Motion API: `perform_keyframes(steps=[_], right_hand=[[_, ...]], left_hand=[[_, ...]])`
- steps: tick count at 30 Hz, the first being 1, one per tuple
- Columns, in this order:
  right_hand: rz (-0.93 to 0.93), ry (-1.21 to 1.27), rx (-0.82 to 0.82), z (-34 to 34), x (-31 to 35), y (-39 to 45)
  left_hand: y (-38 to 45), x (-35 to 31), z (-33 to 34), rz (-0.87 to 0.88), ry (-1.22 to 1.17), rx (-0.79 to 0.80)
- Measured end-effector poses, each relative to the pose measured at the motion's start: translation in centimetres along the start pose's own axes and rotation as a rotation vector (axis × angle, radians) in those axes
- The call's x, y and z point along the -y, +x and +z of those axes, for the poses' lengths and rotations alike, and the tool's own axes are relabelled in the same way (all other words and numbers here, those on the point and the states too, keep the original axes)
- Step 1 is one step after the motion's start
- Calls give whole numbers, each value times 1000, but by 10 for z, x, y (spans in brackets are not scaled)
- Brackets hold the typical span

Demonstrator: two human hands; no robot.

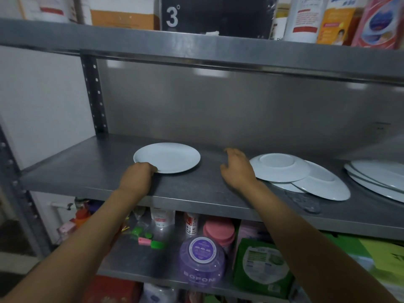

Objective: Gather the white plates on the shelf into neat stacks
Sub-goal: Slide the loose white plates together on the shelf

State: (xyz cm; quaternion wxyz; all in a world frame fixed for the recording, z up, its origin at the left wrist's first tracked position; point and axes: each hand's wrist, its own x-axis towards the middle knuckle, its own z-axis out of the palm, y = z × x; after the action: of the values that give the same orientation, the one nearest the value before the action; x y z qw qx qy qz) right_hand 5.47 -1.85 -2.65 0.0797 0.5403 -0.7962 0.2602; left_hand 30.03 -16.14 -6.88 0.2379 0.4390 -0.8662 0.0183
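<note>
On the grey metal shelf (87, 171), the left hand (136, 174) has its grip curled on the near rim of a round white plate (167, 157) lying upright and alone. The right hand (237, 168), fingers relaxed and holding nothing, seems to rest just beside an untidy overlap of upturned white plates (282, 169); further white plates (380, 178) lie at far right.

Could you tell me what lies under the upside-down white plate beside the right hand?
The upside-down white plate rests on two more overlapping white plates, on the grey metal shelf. Whether anything else sits beneath is hidden.
</note>
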Motion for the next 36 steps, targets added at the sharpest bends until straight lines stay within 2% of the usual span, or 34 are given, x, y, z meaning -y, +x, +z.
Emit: perform_keyframes(steps=[4,6,13,16,18,22,27,36], right_hand=[[-20,2,28,2,2,-2],[-34,-15,25,-3,-2,-3],[15,-142,-41,-31,-50,-10],[66,-257,16,-39,-74,-14],[110,-341,72,-39,-88,-16],[150,-387,110,-37,-106,-18],[87,-482,89,-37,-108,-20],[-89,-966,181,-21,-112,-20]], left_hand=[[3,-13,-5,-136,133,96],[5,-28,-7,-134,220,102],[15,-101,7,213,82,-44],[16,-129,16,375,32,-85],[15,-147,20,425,6,-57],[9,-174,25,441,-42,22],[7,-184,30,437,-76,65],[12,-185,29,370,-111,138]])
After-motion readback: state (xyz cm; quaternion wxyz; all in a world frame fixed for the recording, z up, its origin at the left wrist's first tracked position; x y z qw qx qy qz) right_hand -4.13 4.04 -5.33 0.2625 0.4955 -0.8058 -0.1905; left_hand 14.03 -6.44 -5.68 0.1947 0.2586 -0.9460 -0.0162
